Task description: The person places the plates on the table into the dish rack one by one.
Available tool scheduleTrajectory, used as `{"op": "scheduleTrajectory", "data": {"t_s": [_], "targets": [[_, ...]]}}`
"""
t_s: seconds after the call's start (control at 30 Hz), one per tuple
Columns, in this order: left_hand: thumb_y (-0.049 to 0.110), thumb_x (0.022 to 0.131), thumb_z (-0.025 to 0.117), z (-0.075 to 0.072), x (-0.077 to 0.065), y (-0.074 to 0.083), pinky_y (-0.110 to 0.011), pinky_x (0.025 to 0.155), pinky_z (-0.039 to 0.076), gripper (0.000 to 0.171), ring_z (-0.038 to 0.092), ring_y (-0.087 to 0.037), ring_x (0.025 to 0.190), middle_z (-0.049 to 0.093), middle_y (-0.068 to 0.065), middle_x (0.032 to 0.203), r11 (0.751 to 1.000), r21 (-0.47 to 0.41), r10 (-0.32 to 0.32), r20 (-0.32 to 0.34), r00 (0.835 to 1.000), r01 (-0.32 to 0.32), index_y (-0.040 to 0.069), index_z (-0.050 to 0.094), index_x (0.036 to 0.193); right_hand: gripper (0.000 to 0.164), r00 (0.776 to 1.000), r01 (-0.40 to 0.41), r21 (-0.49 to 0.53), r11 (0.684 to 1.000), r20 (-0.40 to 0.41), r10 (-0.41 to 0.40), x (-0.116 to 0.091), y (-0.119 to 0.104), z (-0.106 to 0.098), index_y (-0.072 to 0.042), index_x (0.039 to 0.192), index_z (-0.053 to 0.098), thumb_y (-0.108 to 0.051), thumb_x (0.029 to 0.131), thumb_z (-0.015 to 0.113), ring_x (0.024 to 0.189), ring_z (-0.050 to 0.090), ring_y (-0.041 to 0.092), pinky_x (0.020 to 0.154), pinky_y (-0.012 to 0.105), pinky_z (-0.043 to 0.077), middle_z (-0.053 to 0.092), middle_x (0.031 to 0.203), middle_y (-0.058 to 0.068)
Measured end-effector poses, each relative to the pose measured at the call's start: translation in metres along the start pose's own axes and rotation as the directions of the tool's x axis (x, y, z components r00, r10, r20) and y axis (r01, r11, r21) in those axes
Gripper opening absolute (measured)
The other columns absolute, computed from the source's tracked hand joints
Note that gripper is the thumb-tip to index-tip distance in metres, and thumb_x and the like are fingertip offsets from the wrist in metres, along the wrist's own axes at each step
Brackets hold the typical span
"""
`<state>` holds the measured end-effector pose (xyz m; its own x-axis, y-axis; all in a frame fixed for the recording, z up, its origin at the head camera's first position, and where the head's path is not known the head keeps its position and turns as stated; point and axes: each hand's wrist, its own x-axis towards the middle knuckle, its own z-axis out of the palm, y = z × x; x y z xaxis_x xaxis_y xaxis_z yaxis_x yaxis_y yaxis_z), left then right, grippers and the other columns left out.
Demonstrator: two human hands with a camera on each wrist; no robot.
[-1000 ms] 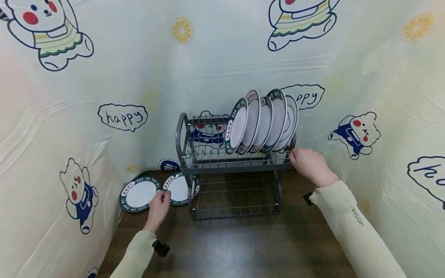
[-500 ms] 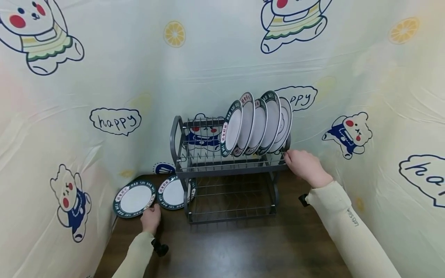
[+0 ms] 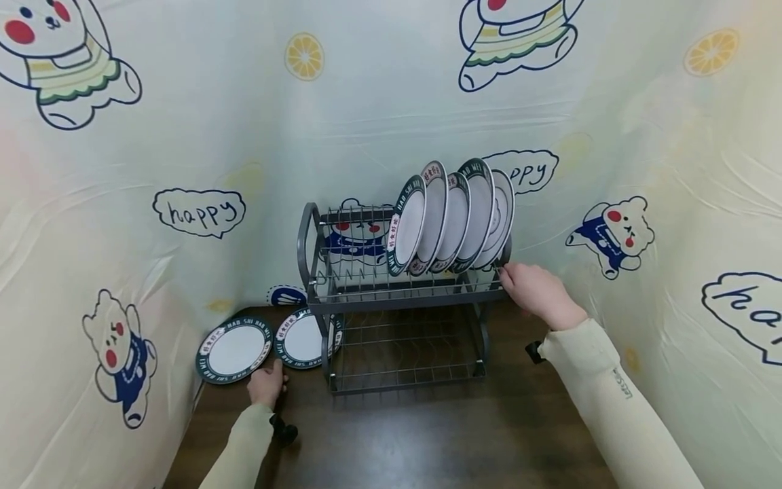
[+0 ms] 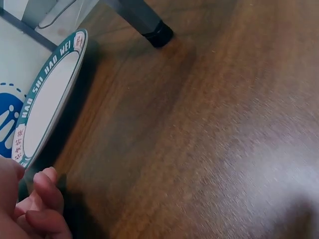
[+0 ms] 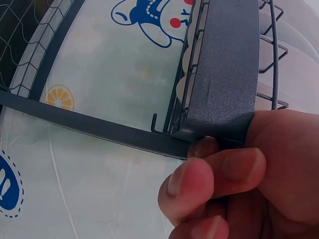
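A two-tier grey dish rack (image 3: 409, 297) stands against the back cloth, with several green-rimmed plates (image 3: 406, 224) upright in the right half of its top tier. My right hand (image 3: 537, 292) grips the front right corner of that tier; in the right wrist view its fingers (image 5: 187, 186) curl at the end of the grey bar (image 5: 224, 74). Two more plates lie at the left: a left one (image 3: 235, 350) and a right one (image 3: 302, 338), partly behind a rack leg. My left hand (image 3: 266, 385) is at the left plate's lower right rim, its fingers (image 4: 47, 194) loosely bent with nothing visible between them.
The dark wooden table (image 3: 415, 441) extends in front of the rack. Printed cloth (image 3: 366, 122) hangs behind and at both sides. The rack's wire lower tier (image 3: 403, 350) and its leg foot (image 4: 159, 35) are close to the right plate.
My left hand has drawn down and slightly left, from between the two flat plates to below their rims. The view has shifted slightly. My right hand keeps its grip on the rack.
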<state>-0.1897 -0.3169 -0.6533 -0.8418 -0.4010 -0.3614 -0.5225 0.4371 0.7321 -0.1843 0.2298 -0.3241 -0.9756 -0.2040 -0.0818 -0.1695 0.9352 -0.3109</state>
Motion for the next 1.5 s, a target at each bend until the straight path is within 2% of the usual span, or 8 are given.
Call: {"op": "scheduleTrajectory", "data": {"t_s": [0.13,0.3,0.5,0.67,0.87,1.03,1.2,1.5], "targets": [[0.046,0.106,0.043,0.001,0.004,0.000,-0.036,0.076,0.042,0.054,0.062,-0.020,0.066,0.069,0.000,0.065,0.999,-0.049,-0.015,-0.032,0.999,0.013,0.004,0.072,0.089,0.037,1.000,0.000,-0.004,1.000,0.002,0.000,0.001,-0.001,0.000,-0.006,0.087,0.058,-0.024,0.110,0.036,0.051,0.058,0.020,0.066,0.046,0.051,0.057,0.066,0.007],[0.045,0.105,0.049,-0.001,0.001,0.001,-0.036,0.075,0.042,0.052,0.061,-0.018,0.063,0.069,-0.001,0.065,0.998,-0.059,-0.003,-0.052,0.999,0.000,-0.001,0.071,0.096,0.037,1.000,-0.014,0.004,1.000,0.012,0.014,0.002,-0.003,0.002,-0.007,0.085,0.057,-0.024,0.110,0.036,0.050,0.057,0.019,0.062,0.042,0.049,0.057,0.066,0.007],[0.051,0.102,0.057,-0.001,0.000,0.003,-0.038,0.076,0.041,0.055,0.060,-0.019,0.068,0.068,-0.001,0.069,0.996,-0.083,-0.015,-0.052,0.999,0.011,-0.001,0.073,0.102,0.036,1.000,-0.024,0.012,1.000,0.017,0.023,0.002,-0.004,0.002,-0.006,0.086,0.057,-0.024,0.110,0.036,0.051,0.058,0.019,0.059,0.040,0.048,0.057,0.067,0.008],[0.045,0.103,0.058,-0.001,0.003,0.005,-0.035,0.073,0.043,0.051,0.059,-0.017,0.068,0.070,0.000,0.072,0.990,-0.137,-0.032,-0.057,0.998,0.024,-0.004,0.071,0.109,0.037,1.000,-0.023,0.019,1.000,0.017,0.023,0.002,-0.003,0.002,-0.005,0.088,0.057,-0.025,0.111,0.035,0.050,0.057,0.019,0.057,0.039,0.047,0.056,0.067,0.008],[0.039,0.103,0.061,0.000,0.007,0.004,-0.028,0.067,0.045,0.048,0.061,-0.013,0.066,0.070,0.002,0.075,0.979,-0.201,-0.047,-0.024,0.999,0.041,-0.006,0.069,0.116,0.037,1.000,-0.016,0.022,1.000,0.013,0.016,0.002,-0.003,0.003,-0.007,0.086,0.056,-0.025,0.111,0.035,0.050,0.057,0.019,0.058,0.040,0.047,0.056,0.064,0.007],[0.036,0.103,0.061,0.000,0.011,0.002,-0.026,0.067,0.047,0.045,0.062,-0.012,0.070,0.069,0.002,0.075,0.972,-0.233,-0.024,0.031,0.999,0.030,-0.006,0.067,0.118,0.037,1.000,-0.019,0.030,0.999,0.014,0.019,0.002,-0.002,0.003,-0.007,0.086,0.055,-0.025,0.111,0.035,0.050,0.057,0.020,0.055,0.038,0.045,0.056,0.064,0.007],[0.032,0.104,0.058,0.001,0.011,0.001,-0.028,0.066,0.047,0.043,0.062,-0.013,0.069,0.069,0.001,0.071,0.974,-0.226,0.003,0.031,1.000,0.004,-0.008,0.064,0.119,0.037,1.000,-0.019,0.024,1.000,0.011,0.019,0.003,-0.002,0.002,-0.008,0.084,0.055,-0.025,0.110,0.035,0.050,0.056,0.020,0.056,0.038,0.045,0.056,0.062,0.006],[0.023,0.103,0.051,0.006,0.003,0.004,-0.024,0.062,0.046,0.033,0.065,-0.011,0.062,0.069,0.000,0.066,0.980,-0.191,0.042,-0.041,0.998,-0.049,-0.006,0.058,0.117,0.037,1.000,-0.023,0.019,1.000,0.009,0.023,0.002,0.001,0.003,-0.008,0.083,0.055,-0.024,0.110,0.035,0.052,0.056,0.021,0.059,0.040,0.046,0.057,0.059,0.006]]}}
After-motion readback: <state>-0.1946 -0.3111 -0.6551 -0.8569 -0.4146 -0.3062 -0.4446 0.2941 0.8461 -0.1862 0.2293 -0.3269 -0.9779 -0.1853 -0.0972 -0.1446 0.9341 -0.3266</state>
